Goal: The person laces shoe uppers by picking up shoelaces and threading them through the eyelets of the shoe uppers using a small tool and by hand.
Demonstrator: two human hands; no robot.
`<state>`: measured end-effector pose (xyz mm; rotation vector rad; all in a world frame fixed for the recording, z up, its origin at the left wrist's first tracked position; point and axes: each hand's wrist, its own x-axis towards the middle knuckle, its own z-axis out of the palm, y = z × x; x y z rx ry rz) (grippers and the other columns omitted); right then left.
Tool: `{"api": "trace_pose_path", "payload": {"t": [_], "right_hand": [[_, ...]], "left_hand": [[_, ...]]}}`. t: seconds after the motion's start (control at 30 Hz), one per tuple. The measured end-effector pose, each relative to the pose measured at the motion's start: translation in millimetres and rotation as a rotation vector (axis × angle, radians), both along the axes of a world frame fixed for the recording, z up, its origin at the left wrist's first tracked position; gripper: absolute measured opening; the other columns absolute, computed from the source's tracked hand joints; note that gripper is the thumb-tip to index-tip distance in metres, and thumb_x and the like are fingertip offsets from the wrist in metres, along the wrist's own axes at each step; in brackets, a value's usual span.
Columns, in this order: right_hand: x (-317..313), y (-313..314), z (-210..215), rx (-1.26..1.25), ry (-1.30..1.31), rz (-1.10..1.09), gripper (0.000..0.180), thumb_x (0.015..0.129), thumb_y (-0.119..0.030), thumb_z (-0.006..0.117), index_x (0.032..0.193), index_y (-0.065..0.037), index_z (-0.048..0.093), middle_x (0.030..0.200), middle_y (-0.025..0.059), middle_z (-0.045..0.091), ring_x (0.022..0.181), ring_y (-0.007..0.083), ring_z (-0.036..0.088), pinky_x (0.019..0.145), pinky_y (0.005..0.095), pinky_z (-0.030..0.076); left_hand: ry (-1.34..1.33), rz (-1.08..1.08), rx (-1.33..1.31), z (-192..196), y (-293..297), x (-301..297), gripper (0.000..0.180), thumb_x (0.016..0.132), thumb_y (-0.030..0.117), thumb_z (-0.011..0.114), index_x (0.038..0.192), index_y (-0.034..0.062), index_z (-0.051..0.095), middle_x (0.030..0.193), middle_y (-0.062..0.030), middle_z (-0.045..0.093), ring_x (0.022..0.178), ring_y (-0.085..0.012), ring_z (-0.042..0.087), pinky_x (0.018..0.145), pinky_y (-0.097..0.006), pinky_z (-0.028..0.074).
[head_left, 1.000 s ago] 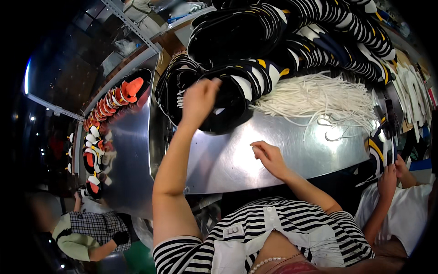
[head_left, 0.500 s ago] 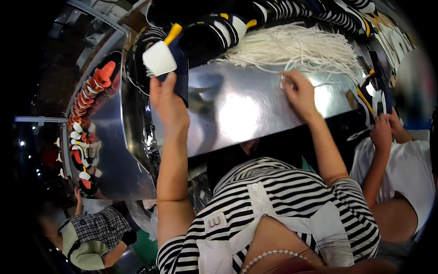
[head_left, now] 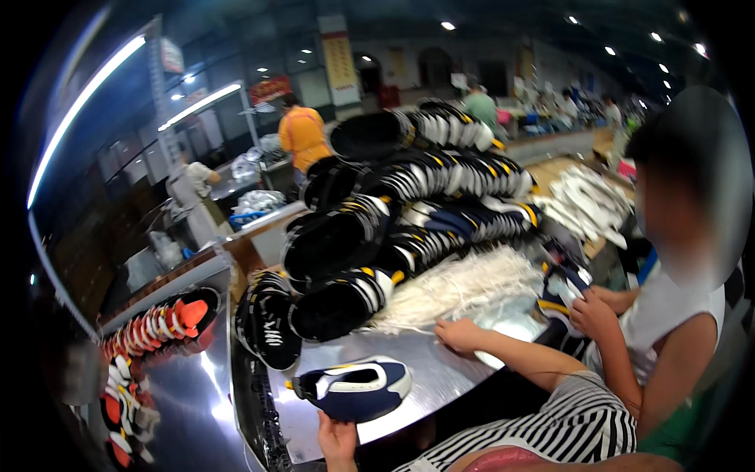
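A navy and white shoe upper point(head_left: 377, 400), with a yellow tab at one end, is at the near left of the metal table. My left hand point(head_left: 338, 442) is closed on its near edge, with thumb and fingers pinching it. My right hand point(head_left: 462, 336) is at the near edge of a heap of loose white shoelaces point(head_left: 464, 291). Its fingers are curled, and what they hold, if anything, is too small to make out.
Long stacked rows of black, white and yellow shoe uppers point(head_left: 338, 240) rise behind the laces. Red and white uppers point(head_left: 157, 330) line another metal table at left. A co-worker at right handles a navy upper point(head_left: 560, 295). White pieces point(head_left: 590, 203) lie beyond.
The view has swung up to show the far hall. The shoe upper in my left hand has turned from its white tongue side to its navy side. My right hand stays by the laces.
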<state>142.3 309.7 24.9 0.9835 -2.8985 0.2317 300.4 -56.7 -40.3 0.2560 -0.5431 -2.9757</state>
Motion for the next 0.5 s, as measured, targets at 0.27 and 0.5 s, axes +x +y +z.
{"api": "trace_pose_path", "payload": {"t": [0.27,0.5], "right_hand": [[-38,-12,-4,0.22,-0.11,0.209,0.023,0.075,-0.022,0.065,0.097,-0.017,0.067,0.092,0.0077,0.065,0.083,0.0318,0.065,0.07,0.0421,0.052],[-13,-55,59,-0.517,-0.122,0.222,0.008,0.088,0.002,0.055,0.095,-0.003,0.055,0.082,0.0095,0.059,0.07,0.021,0.059,0.064,0.033,0.047]], "left_hand": [[-0.126,-0.172,-0.014,6,-15,9,0.024,0.095,0.012,0.057,0.118,0.003,0.053,0.116,-0.0095,0.059,0.111,-0.0255,0.054,0.104,-0.047,0.041],[-0.182,-0.254,-0.274,56,-9,24,0.088,0.091,0.025,0.067,0.147,-0.005,0.006,0.142,-0.024,0.034,0.132,-0.0317,0.039,0.11,-0.043,0.037]]}}
